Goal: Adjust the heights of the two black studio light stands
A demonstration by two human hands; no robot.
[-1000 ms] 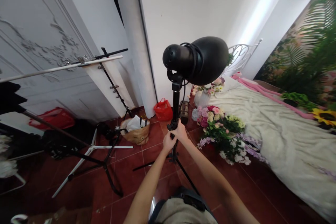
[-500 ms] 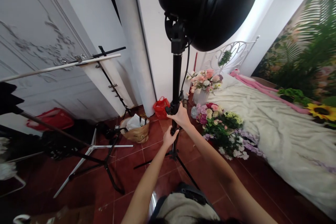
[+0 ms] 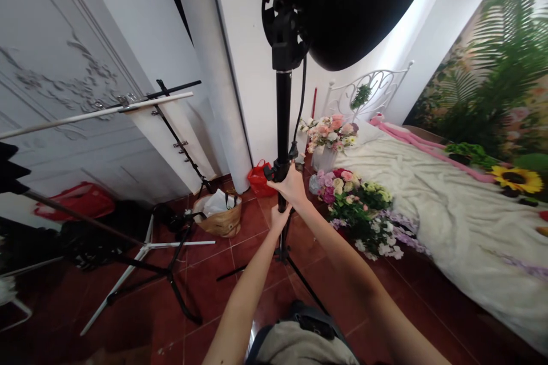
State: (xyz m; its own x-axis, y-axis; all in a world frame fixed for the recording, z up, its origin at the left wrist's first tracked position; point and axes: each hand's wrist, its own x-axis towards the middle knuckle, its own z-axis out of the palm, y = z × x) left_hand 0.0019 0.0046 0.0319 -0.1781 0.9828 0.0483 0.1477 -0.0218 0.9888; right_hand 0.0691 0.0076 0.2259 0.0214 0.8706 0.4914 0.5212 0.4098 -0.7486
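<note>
A black light stand (image 3: pixel 283 120) rises upright in the middle of the view, with a large black lamp head (image 3: pixel 342 5) on top and a cable running down beside the pole. My right hand (image 3: pixel 291 183) is wrapped round the stand just under its black clamp collar (image 3: pixel 280 171). Below it, my left hand (image 3: pixel 280 218) grips the pole too, its fingers partly hidden behind it. The stand's legs (image 3: pixel 303 282) spread over the red tiled floor.
Bunches of artificial flowers (image 3: pixel 355 199) lie right of the stand, beside a bed with a cream blanket (image 3: pixel 454 222). To the left are a woven basket (image 3: pixel 222 221), a red bag (image 3: pixel 260 178), a white-legged stand (image 3: pixel 143 251) and a backdrop crossbar (image 3: pixel 94 114).
The lamp head sits higher and larger in view, with more of the pole below it showing. Both hands still hold the stand. The view has shifted slightly.
</note>
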